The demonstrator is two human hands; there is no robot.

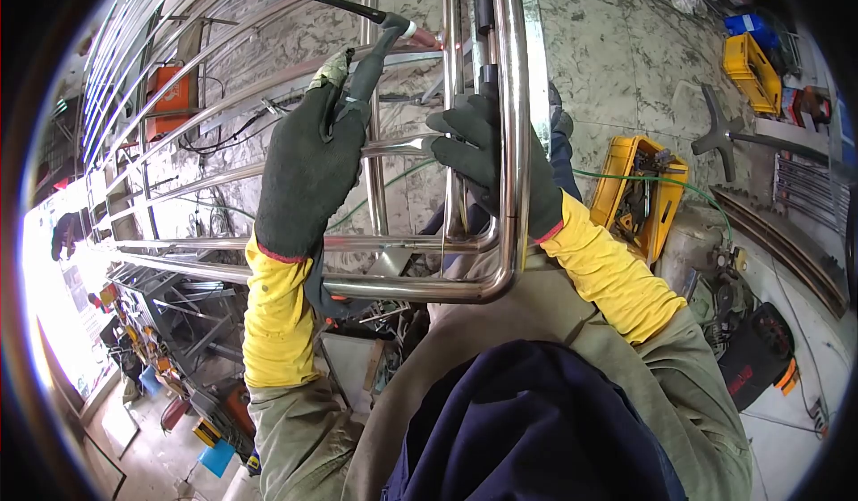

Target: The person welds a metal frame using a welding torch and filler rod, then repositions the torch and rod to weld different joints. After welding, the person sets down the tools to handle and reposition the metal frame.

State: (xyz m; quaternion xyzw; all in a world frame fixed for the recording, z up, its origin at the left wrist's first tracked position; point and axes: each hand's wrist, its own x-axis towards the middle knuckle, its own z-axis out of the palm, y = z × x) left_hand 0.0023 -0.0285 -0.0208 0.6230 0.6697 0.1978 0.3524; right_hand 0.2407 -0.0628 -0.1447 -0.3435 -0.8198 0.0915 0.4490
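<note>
My left hand (pixel 311 166), in a dark glove, is closed around the handle of a TIG welding torch (pixel 369 70). The torch head points right, its pale cup close to an upright tube with a small reddish glow at the contact area. My right hand (pixel 474 148), also gloved, reaches behind the outer bend of a shiny steel tube frame (pixel 514 143). Its fingers curl over the inner tube (pixel 454 202), by the end of a short cross tube (pixel 393 148). The outer tube partly hides this hand.
Long steel bars (pixel 170 45) extend at upper left. Yellow crates (pixel 675 175) (pixel 752 72) with tools stand on the right, near a metal tank (pixel 693 242) and a black-and-orange case (pixel 758 358). A green hose (pixel 643 179) crosses the floor. Cluttered metal parts (pixel 170 322) lie at lower left.
</note>
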